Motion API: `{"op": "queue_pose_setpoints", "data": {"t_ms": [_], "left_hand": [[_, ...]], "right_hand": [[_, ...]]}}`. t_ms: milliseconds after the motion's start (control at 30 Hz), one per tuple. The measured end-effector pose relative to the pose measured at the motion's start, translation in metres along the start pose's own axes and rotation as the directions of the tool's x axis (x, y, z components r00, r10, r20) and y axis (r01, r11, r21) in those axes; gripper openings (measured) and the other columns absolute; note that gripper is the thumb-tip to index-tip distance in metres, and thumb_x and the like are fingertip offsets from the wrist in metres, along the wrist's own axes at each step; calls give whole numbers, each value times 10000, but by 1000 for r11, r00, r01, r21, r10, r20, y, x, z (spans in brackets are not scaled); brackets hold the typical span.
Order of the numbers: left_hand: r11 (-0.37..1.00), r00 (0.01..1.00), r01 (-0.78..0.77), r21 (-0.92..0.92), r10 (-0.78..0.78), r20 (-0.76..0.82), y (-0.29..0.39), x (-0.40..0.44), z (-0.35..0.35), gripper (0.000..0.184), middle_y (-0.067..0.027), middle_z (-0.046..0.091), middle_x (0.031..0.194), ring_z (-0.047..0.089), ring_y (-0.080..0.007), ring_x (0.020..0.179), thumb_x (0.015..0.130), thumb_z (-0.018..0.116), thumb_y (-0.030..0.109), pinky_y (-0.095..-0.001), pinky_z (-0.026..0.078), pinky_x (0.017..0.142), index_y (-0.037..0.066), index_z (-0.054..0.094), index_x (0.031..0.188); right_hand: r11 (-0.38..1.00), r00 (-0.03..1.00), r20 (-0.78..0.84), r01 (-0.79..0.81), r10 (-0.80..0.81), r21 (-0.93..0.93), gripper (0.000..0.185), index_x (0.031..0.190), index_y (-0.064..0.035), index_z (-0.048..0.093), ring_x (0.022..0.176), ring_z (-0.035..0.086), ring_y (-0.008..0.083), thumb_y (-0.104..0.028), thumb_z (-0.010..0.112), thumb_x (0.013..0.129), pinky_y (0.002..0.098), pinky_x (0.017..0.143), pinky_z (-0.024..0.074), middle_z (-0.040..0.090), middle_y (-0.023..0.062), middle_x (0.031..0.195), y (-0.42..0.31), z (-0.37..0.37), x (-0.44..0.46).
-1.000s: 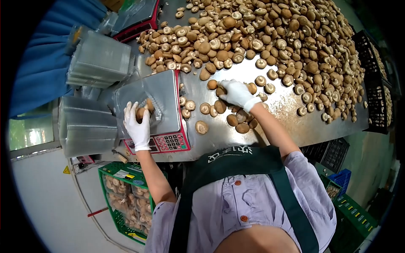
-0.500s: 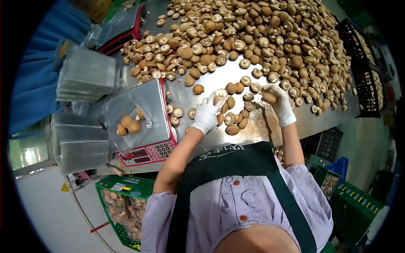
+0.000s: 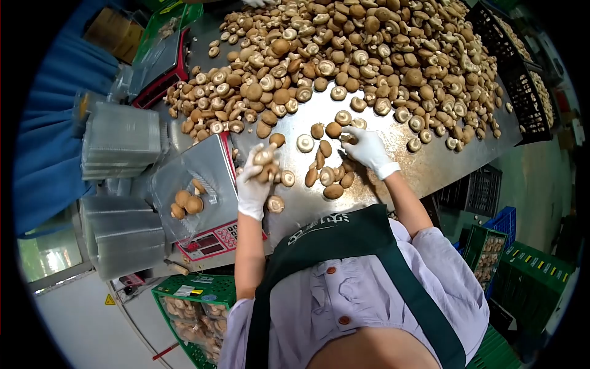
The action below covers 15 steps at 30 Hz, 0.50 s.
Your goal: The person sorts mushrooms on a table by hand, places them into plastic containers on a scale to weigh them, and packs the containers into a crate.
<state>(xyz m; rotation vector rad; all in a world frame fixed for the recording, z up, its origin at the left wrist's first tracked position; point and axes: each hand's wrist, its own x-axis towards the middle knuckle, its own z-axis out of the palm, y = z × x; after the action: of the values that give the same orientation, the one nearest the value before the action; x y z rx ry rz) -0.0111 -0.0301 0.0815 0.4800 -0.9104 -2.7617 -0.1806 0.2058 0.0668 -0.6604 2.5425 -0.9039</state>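
Note:
White gloves cover both hands. My left hand (image 3: 251, 192) is curled round several shiitake mushrooms (image 3: 265, 165) beside the scale, slightly blurred. My right hand (image 3: 369, 150) has its thumb and fingers around a brown mushroom (image 3: 350, 139), which is partly hidden by them. Between the hands, loose shiitake mushrooms (image 3: 334, 191) lie on the metal table (image 3: 295, 224), some cap up and some stem up. On the scale (image 3: 212, 157), an open clear plastic tray (image 3: 178, 169) holds several mushrooms (image 3: 193, 204).
A large mushroom heap (image 3: 393, 55) covers the table's far side. Stacked clear trays (image 3: 120, 138) stand left of the scale; a second scale (image 3: 161, 71) sits farther back. Black crates (image 3: 531, 104) line the right edge. A green crate (image 3: 193, 307) holds packed mushrooms below left.
My left hand has moved left toward the scale and now carries several mushrooms. My right hand has shifted left to the loose mushrooms in the middle. The view has also shifted slightly.

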Motion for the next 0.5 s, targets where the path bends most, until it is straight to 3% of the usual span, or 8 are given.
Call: {"op": "queue_pose_setpoints", "data": {"t_ms": [33,100,133,267,333,400,433,500], "left_hand": [[999,1000,26,-27,-27,-7,-1,-9,-1,488,-229,502,1258,577,-237,815,780,527,154,-334,496,618,51,431,1247],[997,997,51,-58,-54,-55,-12,-22,-11,448,-225,527,1216,598,-222,771,877,559,268,-309,502,541,55,438,1252],[994,978,103,18,-98,-186,-16,-26,-15,379,-188,578,1118,593,-206,725,903,557,294,-300,483,519,64,482,1195],[963,928,254,-95,-270,-258,-33,-35,-15,273,-122,612,948,546,-178,652,915,530,306,-270,406,482,79,553,1065],[954,926,292,-67,-299,-232,-40,-40,-18,293,-122,607,944,534,-176,637,924,498,320,-267,399,488,69,547,1068],[944,907,322,-68,-328,-264,-46,-41,-21,310,-125,607,911,535,-168,636,929,477,323,-252,404,496,53,545,1066],[939,905,344,20,-326,-272,-47,-42,-19,304,-123,608,890,538,-160,640,930,473,313,-240,402,498,50,550,1062],[920,916,332,207,-261,-306,-46,-46,5,272,-104,616,843,576,-149,688,926,502,272,-222,436,528,33,564,1039]], "right_hand": [[989,990,-81,106,-115,-103,377,1125,-120,628,839,648,325,-216,665,762,391,764,517,675,152,905,-6,2,3],[979,986,-82,134,-147,-155,358,1115,-125,629,830,648,324,-206,654,767,395,747,515,673,147,903,-10,9,19],[966,981,-81,158,-178,-206,340,1106,-129,630,821,647,322,-197,642,773,400,731,514,670,142,901,-11,12,26],[953,949,-124,274,-290,-132,337,1114,-139,624,818,651,311,-202,627,782,403,711,511,664,153,914,-25,5,33],[955,961,-48,266,-274,-134,346,1121,-145,630,798,654,307,-211,627,781,403,707,516,667,153,879,-24,2,23],[930,933,143,347,-330,-123,332,1092,-146,656,765,654,312,-234,634,773,402,700,521,666,157,818,-20,4,7],[913,934,267,309,-239,-265,312,1045,-146,683,744,652,321,-267,643,760,401,693,524,661,158,766,-30,-4,-8],[897,909,325,352,-260,-268,291,949,-107,686,730,646,327,-313,652,747,403,698,514,656,157,745,-21,7,-24]]}}
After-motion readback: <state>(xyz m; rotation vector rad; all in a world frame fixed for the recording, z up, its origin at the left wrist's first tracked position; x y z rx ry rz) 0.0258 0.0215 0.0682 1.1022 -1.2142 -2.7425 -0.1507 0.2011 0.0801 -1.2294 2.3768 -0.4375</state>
